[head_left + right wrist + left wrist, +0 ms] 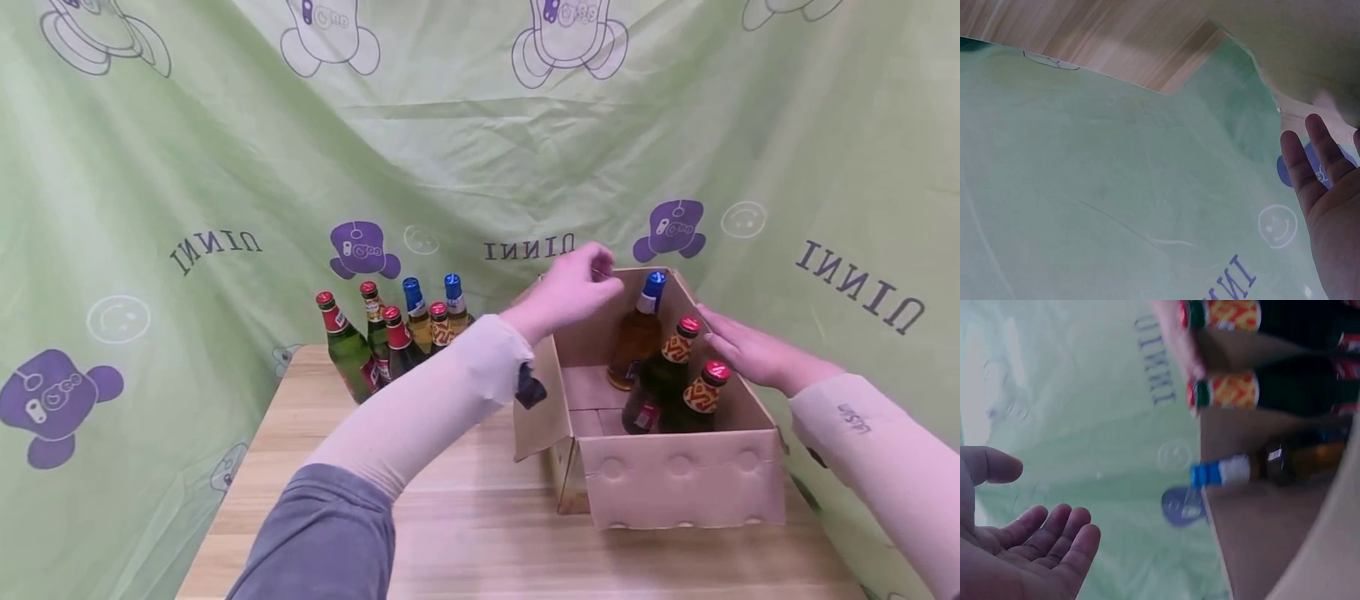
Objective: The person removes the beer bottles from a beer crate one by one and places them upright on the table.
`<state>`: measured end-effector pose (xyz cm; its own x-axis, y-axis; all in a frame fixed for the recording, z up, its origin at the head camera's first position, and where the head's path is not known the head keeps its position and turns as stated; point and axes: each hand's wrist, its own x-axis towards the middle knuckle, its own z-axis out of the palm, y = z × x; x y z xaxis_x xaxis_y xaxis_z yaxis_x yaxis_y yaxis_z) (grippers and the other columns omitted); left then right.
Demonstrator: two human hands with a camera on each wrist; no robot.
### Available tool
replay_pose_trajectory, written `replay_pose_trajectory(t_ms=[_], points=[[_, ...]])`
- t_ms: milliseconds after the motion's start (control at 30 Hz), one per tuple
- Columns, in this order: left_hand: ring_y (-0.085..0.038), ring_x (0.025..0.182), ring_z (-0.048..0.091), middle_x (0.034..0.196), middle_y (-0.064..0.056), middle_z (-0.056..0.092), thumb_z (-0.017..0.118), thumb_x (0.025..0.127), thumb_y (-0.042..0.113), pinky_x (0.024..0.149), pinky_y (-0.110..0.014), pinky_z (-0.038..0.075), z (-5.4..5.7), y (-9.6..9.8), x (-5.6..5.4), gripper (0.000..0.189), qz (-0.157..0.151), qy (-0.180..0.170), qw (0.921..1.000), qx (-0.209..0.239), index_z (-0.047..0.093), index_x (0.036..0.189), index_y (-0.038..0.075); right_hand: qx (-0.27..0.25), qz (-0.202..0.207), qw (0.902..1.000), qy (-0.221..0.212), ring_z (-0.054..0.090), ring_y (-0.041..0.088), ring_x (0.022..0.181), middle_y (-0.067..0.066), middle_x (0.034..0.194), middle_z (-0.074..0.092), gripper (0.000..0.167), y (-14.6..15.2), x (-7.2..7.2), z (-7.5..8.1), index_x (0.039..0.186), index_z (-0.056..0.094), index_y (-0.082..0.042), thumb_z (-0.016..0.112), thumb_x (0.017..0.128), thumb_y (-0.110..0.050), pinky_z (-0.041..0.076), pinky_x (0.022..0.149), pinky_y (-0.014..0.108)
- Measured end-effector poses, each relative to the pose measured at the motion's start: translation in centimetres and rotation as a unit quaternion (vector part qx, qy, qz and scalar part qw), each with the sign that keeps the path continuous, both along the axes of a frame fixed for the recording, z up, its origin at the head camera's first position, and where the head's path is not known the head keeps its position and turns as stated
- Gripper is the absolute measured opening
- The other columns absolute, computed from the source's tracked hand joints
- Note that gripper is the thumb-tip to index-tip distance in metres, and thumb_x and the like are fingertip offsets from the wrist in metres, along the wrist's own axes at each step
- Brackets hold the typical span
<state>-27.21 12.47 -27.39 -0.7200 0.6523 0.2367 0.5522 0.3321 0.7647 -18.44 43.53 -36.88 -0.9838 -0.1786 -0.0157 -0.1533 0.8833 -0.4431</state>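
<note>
Inside an open cardboard box [682,482] stand an amber bottle [634,343] with a blue cap and two dark bottles [660,377] with red caps and patterned neck labels. My left hand [572,287] is raised above the box's far left part and holds nothing. In the left wrist view, that hand's fingers [1079,559] are loosely bent, apart from the blue-capped bottle [1285,464]. Against the box's right wall, my right hand [757,348] lies with extended fingers. The right wrist view shows that hand's straight fingers [1300,164] beside the box [1310,44].
Several bottles [347,350] with red or blue caps stand grouped on the wooden table [315,450], left of the box and partly behind my left sleeve. The box's left flap [542,408] and front flap fold outward. A green printed cloth [450,158] hangs behind the table.
</note>
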Motion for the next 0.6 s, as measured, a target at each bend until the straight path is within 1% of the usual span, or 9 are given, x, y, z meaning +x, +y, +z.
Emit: replay_pose_trajectory(t_ms=[133,267,333,400,467,533,600], points=[[-0.01,0.104,0.062,0.116,-0.002,0.066,0.069,0.099,0.022,0.089,-0.015,0.047,-0.5,3.1,1.3,0.033,-0.01,0.01,0.9978,-0.064,0.06,0.127,0.006,-0.004,0.0,1.0,0.003,0.012,0.061,0.146,0.041,0.16,0.011,0.06,0.2,0.1,-0.1,0.157,0.013,0.014,0.034,0.113,-0.021,0.014,0.117,0.069],[-0.008,0.096,0.062,0.109,0.001,0.067,0.068,0.099,0.027,0.083,-0.014,0.049,-1.4,5.5,2.1,0.032,-0.017,0.021,0.9929,-0.116,0.061,0.124,0.008,0.0,-0.003,1.0,0.002,0.014,0.061,0.145,0.041,0.16,0.012,0.06,0.3,0.3,-0.2,0.157,0.014,0.014,0.035,0.113,-0.02,0.016,0.115,0.071],[-0.008,0.093,0.062,0.106,0.001,0.067,0.068,0.099,0.029,0.08,-0.015,0.05,-2.0,6.2,2.3,0.031,-0.022,0.015,0.9907,-0.133,0.061,0.122,0.009,0.002,-0.003,1.0,0.002,0.014,0.061,0.145,0.041,0.16,0.013,0.06,0.1,0.2,-0.1,0.157,0.014,0.014,0.035,0.113,-0.02,0.017,0.115,0.07],[-0.008,0.091,0.062,0.104,0.001,0.067,0.069,0.099,0.03,0.078,-0.016,0.051,-2.7,6.6,2.4,0.03,-0.028,0.0,0.989,-0.145,0.061,0.12,0.01,0.002,-0.001,1.0,0.006,0.014,0.06,0.146,0.04,0.16,0.014,0.059,-0.1,0.0,0.0,0.156,0.015,0.014,0.035,0.113,-0.02,0.017,0.116,0.07],[-0.008,0.091,0.062,0.104,0.001,0.068,0.07,0.098,0.029,0.078,-0.017,0.051,-3.6,7.1,2.6,0.03,-0.042,-0.015,0.9875,-0.151,0.061,0.119,0.01,0.004,0.002,0.9999,0.01,0.015,0.059,0.146,0.04,0.16,0.014,0.059,-0.3,-0.1,0.0,0.156,0.016,0.015,0.036,0.113,-0.02,0.017,0.116,0.068],[-0.007,0.093,0.063,0.107,0.0,0.069,0.071,0.096,0.029,0.08,-0.015,0.051,-4.4,7.5,2.7,0.033,-0.06,-0.017,0.985,-0.161,0.062,0.121,0.009,0.007,0.005,0.9999,0.011,0.016,0.059,0.146,0.04,0.159,0.015,0.058,-0.4,-0.3,0.0,0.155,0.018,0.016,0.036,0.113,-0.02,0.018,0.117,0.067],[-0.006,0.098,0.064,0.112,0.0,0.071,0.072,0.096,0.029,0.083,-0.013,0.049,-5.1,7.8,2.9,0.037,-0.087,-0.018,0.9814,-0.17,0.063,0.125,0.007,0.011,0.006,0.9999,0.011,0.017,0.059,0.146,0.041,0.159,0.016,0.058,-0.5,-0.3,0.0,0.154,0.019,0.017,0.037,0.113,-0.019,0.019,0.117,0.067]])
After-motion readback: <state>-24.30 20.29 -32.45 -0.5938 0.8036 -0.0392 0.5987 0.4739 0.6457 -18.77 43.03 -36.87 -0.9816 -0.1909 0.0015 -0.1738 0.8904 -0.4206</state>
